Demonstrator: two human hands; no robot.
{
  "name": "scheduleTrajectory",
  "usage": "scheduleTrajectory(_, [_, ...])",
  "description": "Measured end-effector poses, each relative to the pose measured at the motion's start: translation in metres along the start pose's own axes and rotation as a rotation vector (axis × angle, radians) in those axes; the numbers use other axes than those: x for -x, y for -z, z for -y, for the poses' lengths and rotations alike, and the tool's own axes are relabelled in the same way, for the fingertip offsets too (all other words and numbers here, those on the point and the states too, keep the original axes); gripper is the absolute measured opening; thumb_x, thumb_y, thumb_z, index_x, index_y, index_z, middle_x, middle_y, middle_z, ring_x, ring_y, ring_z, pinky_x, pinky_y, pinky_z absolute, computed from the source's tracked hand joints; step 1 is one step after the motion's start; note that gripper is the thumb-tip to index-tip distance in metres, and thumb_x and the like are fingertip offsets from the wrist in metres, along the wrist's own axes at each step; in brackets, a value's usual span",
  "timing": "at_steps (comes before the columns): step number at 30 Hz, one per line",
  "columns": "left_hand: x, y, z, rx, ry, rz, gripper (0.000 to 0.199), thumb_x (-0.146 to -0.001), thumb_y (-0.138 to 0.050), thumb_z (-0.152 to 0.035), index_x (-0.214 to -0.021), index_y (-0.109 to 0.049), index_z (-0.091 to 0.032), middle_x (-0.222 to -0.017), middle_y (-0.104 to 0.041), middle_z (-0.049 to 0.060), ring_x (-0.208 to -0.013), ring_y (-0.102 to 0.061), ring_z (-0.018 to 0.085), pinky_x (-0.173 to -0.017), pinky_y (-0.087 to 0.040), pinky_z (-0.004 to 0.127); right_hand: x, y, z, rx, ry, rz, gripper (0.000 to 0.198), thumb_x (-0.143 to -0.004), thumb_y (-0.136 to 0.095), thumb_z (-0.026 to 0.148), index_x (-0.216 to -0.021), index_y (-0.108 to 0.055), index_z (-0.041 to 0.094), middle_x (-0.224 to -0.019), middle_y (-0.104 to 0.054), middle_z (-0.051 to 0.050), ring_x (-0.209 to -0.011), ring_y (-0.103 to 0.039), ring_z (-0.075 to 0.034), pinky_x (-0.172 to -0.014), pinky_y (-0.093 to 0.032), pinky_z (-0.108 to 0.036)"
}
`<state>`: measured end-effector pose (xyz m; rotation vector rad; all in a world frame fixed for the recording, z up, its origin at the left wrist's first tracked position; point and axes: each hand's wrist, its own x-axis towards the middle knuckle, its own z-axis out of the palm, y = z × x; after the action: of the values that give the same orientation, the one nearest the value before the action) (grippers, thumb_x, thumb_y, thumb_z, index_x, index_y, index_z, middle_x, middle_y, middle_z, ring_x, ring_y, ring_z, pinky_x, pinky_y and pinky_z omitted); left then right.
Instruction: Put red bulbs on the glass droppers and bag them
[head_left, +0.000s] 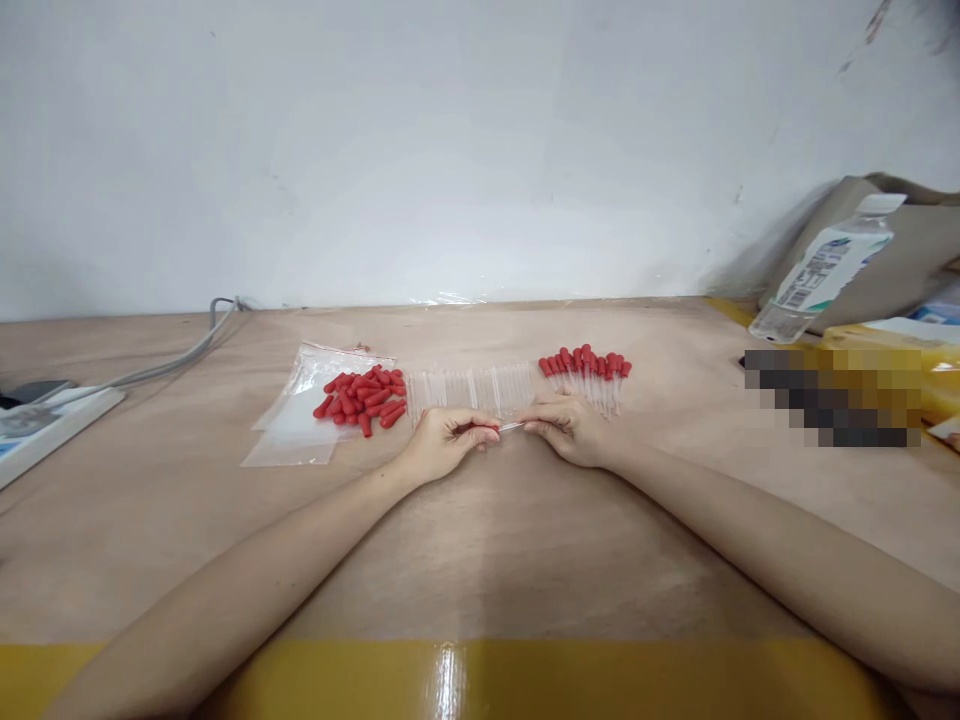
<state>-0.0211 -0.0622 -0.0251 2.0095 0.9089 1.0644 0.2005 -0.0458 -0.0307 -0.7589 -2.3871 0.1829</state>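
Pinched in my left hand (pixel 450 440) is a red rubber bulb (pixel 494 429), mostly hidden by the fingers. My right hand (pixel 566 428) grips a thin clear glass tube (pixel 512 426), whose end meets the bulb between the two hands. Just behind the hands lies a row of clear tubes (pixel 472 388), side by side. Left of that row, loose red rubber bulbs (pixel 364 392) are heaped partly on clear plastic bags (pixel 292 430). Beyond my right hand, several droppers with red bulbs (pixel 589 362) lie fanned out, bulbs toward the wall.
A clear bottle (pixel 832 270) leans against a grey-brown bag (pixel 911 245) at the right, near yellow packaging (pixel 870 365) and a pixelated dark object (pixel 832 400). A grey cable (pixel 180 358) runs to a white item (pixel 67 425) at the left. Yellow tape (pixel 360 680) lines the table's front edge.
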Motion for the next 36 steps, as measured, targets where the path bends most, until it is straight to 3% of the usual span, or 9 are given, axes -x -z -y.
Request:
scheduleTrajectory(4, [-0.001,0.001,-0.002,0.097,0.035,0.042,0.019,-0.074,-0.063,-0.031,-0.082,-0.068,-0.013,-0.066,-0.068,0.004,-0.055,-0.062,0.012,-0.056,-0.054,0.024,-0.002,0.003,-0.001,0.055,0.046,-0.007,0.024,-0.09,-0.043,0.024,-0.098,-0.065,0.024,-0.074,-0.063,-0.001,-0.067,-0.054,-0.012,-0.07,-0.027,-0.03])
scheduleTrajectory(10, [-0.003,0.001,0.001,0.053,0.039,-0.045,0.023,-0.074,-0.064,-0.033,-0.082,-0.069,-0.013,-0.063,-0.068,0.003,-0.053,-0.061,0.011,-0.054,-0.055,0.023,0.0,0.002,0.009,0.294,0.025,-0.133,0.026,-0.089,-0.04,0.023,-0.093,-0.066,0.022,-0.072,-0.064,-0.002,-0.063,-0.051,-0.013,-0.068,-0.024,-0.032])
scheduleTrajectory(16, [-0.003,0.001,0.004,0.03,0.017,-0.105,0.021,-0.07,-0.067,-0.031,-0.081,-0.07,-0.014,-0.068,-0.07,0.003,-0.053,-0.062,0.012,-0.053,-0.055,0.023,0.002,0.002,0.022,0.276,-0.004,-0.151,0.025,-0.088,-0.04,0.024,-0.088,-0.065,0.019,-0.068,-0.064,-0.002,-0.055,-0.048,-0.012,-0.065,-0.025,-0.031])
scheduleTrajectory(19, [-0.002,0.001,0.005,0.015,0.009,-0.116,0.02,-0.07,-0.068,-0.031,-0.081,-0.07,-0.015,-0.072,-0.071,0.004,-0.055,-0.063,0.013,-0.055,-0.055,0.024,0.002,0.003,0.023,0.165,-0.042,-0.098,0.026,-0.09,-0.038,0.025,-0.089,-0.064,0.019,-0.069,-0.065,-0.001,-0.055,-0.05,-0.011,-0.066,-0.027,-0.031])
scheduleTrajectory(24, [0.0,0.001,0.003,0.019,-0.031,-0.044,0.018,-0.072,-0.066,-0.029,-0.083,-0.07,-0.016,-0.074,-0.071,0.005,-0.057,-0.064,0.013,-0.058,-0.055,0.024,-0.002,0.01,0.015,-0.077,-0.098,0.114,0.03,-0.091,-0.036,0.031,-0.083,-0.063,0.02,-0.058,-0.059,0.005,-0.049,-0.045,-0.009,-0.071,-0.03,-0.03])
scheduleTrajectory(27, [0.001,0.002,0.003,-0.013,-0.064,0.01,0.016,-0.074,-0.065,-0.029,-0.083,-0.07,-0.017,-0.074,-0.071,0.004,-0.059,-0.065,0.013,-0.058,-0.055,0.024,-0.005,0.015,0.014,-0.023,-0.062,0.195,0.033,-0.091,-0.037,0.031,-0.071,-0.061,0.019,-0.05,-0.053,0.006,-0.044,-0.038,-0.007,-0.07,-0.029,-0.03])
scheduleTrajectory(33, [-0.002,0.002,0.008,-0.135,-0.063,-0.157,0.015,-0.073,-0.066,-0.028,-0.083,-0.07,-0.017,-0.079,-0.072,0.004,-0.066,-0.067,0.016,-0.061,-0.056,0.025,-0.004,0.005,0.035,0.397,-0.044,-0.079,0.03,-0.088,-0.037,0.023,-0.071,-0.061,0.017,-0.063,-0.061,-0.004,-0.051,-0.041,-0.011,-0.062,-0.022,-0.032])
scheduleTrajectory(36, [-0.003,0.0,0.011,-0.102,-0.079,-0.24,0.016,-0.069,-0.07,-0.028,-0.079,-0.07,-0.015,-0.079,-0.072,0.005,-0.07,-0.067,0.018,-0.064,-0.056,0.027,-0.002,-0.002,0.039,0.386,-0.104,-0.165,0.03,-0.089,-0.036,0.023,-0.074,-0.061,0.018,-0.059,-0.059,-0.002,-0.049,-0.042,-0.012,-0.061,-0.022,-0.032])
